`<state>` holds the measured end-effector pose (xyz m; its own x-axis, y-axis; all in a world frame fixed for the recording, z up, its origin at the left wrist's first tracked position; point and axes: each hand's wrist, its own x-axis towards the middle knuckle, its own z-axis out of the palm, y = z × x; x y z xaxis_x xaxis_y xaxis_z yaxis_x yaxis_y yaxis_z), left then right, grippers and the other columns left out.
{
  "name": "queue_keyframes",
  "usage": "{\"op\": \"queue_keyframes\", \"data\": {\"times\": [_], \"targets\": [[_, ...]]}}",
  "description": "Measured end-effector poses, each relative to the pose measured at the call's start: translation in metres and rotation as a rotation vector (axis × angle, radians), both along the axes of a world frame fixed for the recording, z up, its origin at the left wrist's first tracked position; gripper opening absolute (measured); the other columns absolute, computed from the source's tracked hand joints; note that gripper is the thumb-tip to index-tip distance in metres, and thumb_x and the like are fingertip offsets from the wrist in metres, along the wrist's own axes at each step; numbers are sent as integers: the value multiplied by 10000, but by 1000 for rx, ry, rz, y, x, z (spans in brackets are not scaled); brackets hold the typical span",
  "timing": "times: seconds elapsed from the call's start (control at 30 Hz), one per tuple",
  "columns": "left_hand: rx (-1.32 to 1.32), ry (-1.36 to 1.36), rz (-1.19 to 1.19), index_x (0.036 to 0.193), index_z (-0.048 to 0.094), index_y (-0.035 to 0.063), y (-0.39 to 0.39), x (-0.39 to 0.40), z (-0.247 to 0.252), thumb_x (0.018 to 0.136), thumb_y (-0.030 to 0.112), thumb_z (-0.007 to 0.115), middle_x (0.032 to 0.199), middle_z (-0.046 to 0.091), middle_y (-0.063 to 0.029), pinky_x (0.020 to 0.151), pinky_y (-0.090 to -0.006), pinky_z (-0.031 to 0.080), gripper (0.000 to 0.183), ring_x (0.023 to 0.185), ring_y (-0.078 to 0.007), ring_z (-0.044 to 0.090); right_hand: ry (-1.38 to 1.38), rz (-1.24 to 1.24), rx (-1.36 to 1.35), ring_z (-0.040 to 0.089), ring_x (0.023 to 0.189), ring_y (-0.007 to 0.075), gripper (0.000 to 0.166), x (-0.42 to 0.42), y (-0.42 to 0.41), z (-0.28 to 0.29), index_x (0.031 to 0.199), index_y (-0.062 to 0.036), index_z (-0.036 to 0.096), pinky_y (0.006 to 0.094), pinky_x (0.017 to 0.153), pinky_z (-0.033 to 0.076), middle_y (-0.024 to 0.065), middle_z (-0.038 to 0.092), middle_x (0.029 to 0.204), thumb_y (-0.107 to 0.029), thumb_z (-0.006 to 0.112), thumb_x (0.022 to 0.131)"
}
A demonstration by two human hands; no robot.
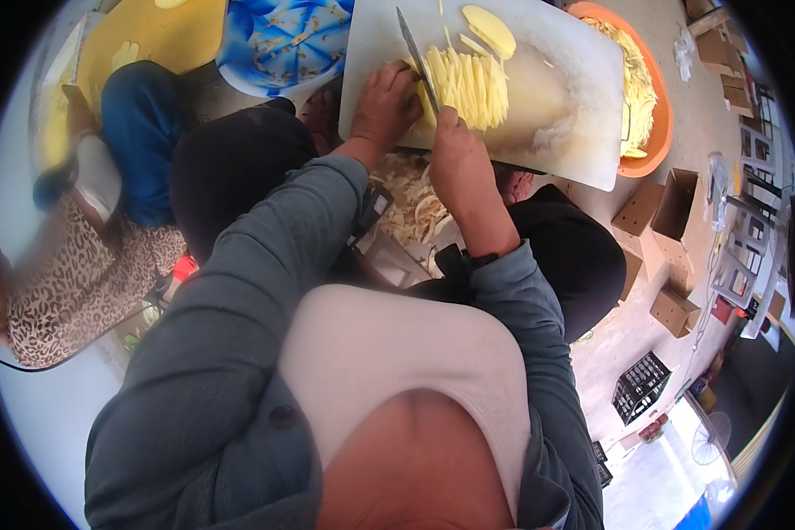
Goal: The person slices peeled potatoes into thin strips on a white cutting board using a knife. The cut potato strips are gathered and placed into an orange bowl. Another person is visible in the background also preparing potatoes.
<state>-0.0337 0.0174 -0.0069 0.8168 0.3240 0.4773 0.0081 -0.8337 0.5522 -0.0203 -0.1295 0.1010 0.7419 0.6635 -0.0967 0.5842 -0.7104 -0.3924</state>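
Observation:
On a white cutting board lies a row of pale yellow strips, cut from a fruit or vegetable that I cannot settle. My right hand grips the handle of a kitchen knife. Its blade slants up and left along the strips' left side. Just left of the blade, my left hand has its fingers curled down on the pale yellow piece being cut, mostly hidden beneath them. Several flat oval slices overlap near the board's far edge, beyond the strips.
An orange basin of shredded strips stands right of the board. Left are a blue-and-white basin with scraps and a yellow board beside another person. Peelings lie below my hands. Cardboard boxes and a black crate sit rightward.

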Motion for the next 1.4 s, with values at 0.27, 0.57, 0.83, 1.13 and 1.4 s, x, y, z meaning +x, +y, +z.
{"op": "queue_keyframes", "data": {"times": [0.27, 0.57, 0.83, 1.13, 1.4], "targets": [[4, 14, -5, 1097, 598, 127, 0, 0, 0, 720, 121, 691, 1155, 565, -64, 911, -396, 472, 388, 1025, -296, 552, 143, -48, 47, 630, 831, 497, 199, 6, 2, 3, 1016, 34, 411, 549, 728, 511, 323, 625, 847, 64, 495, 838], [-3, 13, 0, 1134, 589, 124, -1, -1, 1, 719, 124, 700, 1178, 562, -69, 926, -404, 468, 430, 1044, -306, 549, 98, 17, 70, 641, 827, 479, 235, 15, 1, -19, 1033, 38, 412, 531, 727, 522, 298, 623, 851, 68, 517, 825], [-27, 49, -17, 1103, 590, 106, 0, -2, 2, 730, 99, 698, 1198, 561, -86, 957, -416, 456, 389, 1089, -324, 539, 166, -132, 99, 631, 856, 495, 227, 28, 9, -39, 1036, 49, 411, 533, 760, 510, 319, 617, 898, 36, 524, 839], [-38, 11, 7, 1083, 578, 93, -1, 0, -1, 729, 122, 702, 1170, 549, -91, 924, -418, 469, 376, 1068, -317, 544, 97, -38, 100, 630, 826, 490, 253, 10, 2, -8, 1054, 15, 415, 546, 725, 511, 290, 610, 934, 49, 516, 825], [-23, -41, 2, 1074, 579, 92, 0, 1, -3, 725, 129, 707, 1147, 545, -85, 910, -409, 468, 374, 1039, -314, 543, 81, -30, 90, 626, 833, 492, 220, 5, 8, -5, 1034, 25, 408, 545, 727, 505, 309, 612, 906, 69, 480, 830]]}}
